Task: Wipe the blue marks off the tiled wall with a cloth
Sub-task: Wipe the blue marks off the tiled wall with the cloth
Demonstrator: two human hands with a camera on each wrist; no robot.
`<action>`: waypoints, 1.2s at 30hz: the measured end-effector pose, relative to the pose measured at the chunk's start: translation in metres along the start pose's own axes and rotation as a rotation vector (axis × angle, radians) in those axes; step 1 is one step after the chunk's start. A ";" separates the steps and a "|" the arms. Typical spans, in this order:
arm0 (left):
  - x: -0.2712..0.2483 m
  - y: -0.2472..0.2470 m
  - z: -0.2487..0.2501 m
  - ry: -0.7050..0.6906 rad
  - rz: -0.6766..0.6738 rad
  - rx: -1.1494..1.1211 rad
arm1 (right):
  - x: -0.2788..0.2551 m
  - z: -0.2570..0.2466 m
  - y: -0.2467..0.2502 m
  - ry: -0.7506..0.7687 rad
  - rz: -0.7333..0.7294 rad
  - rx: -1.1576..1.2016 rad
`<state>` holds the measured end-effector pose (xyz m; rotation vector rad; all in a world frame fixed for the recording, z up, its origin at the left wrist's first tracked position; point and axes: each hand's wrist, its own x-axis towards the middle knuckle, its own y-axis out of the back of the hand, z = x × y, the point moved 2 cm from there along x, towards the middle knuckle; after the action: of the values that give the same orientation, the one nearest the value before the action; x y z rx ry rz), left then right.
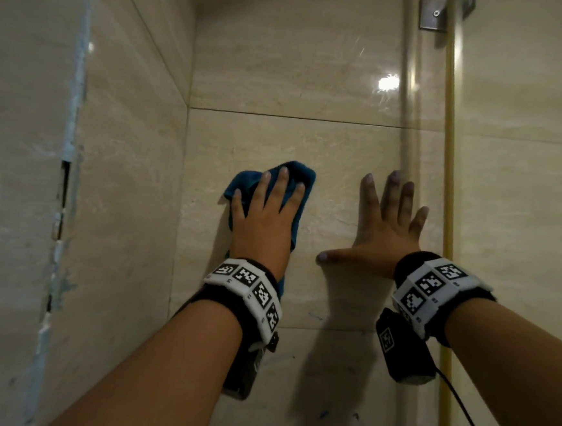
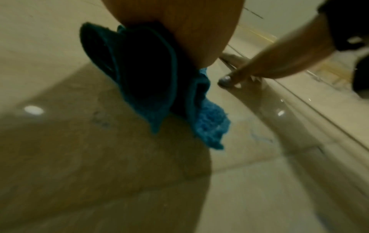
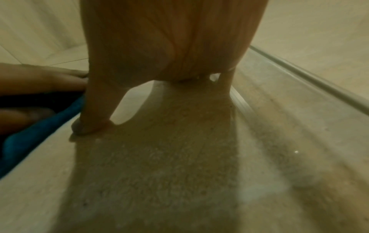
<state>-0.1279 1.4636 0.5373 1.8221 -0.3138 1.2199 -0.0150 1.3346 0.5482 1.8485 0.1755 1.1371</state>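
A blue cloth (image 1: 297,194) lies flat against the beige tiled wall (image 1: 312,138), pressed there by my left hand (image 1: 266,211) with straight, spread fingers. The cloth (image 2: 151,88) hangs bunched under that palm in the left wrist view. My right hand (image 1: 382,227) rests flat on the wall to the right of the cloth, fingers spread, holding nothing; its thumb (image 3: 89,119) touches the tile. Faint blue marks (image 1: 315,315) show on the wall below both hands, and more blue marks (image 1: 324,413) lie lower down. A blue mark (image 2: 259,138) shows beside the cloth's hanging corner.
A side wall (image 1: 125,167) meets the tiled wall at a corner on the left. A chipped edge (image 1: 69,149) runs down the far left. A glass panel edge with a yellow strip (image 1: 448,158) and a metal bracket (image 1: 431,14) stands at the right.
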 end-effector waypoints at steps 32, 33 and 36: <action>-0.044 -0.023 -0.018 0.006 -0.066 0.008 | -0.001 0.003 -0.002 0.020 0.008 0.020; -0.046 -0.024 -0.017 -0.006 -0.079 0.013 | -0.001 0.003 -0.001 0.021 0.011 0.032; -0.051 -0.026 -0.013 -0.066 -0.097 0.053 | -0.009 0.006 -0.002 0.045 0.034 0.059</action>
<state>-0.1442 1.4759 0.4816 1.9039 -0.2286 1.1124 -0.0150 1.3275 0.5398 1.8847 0.2066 1.2092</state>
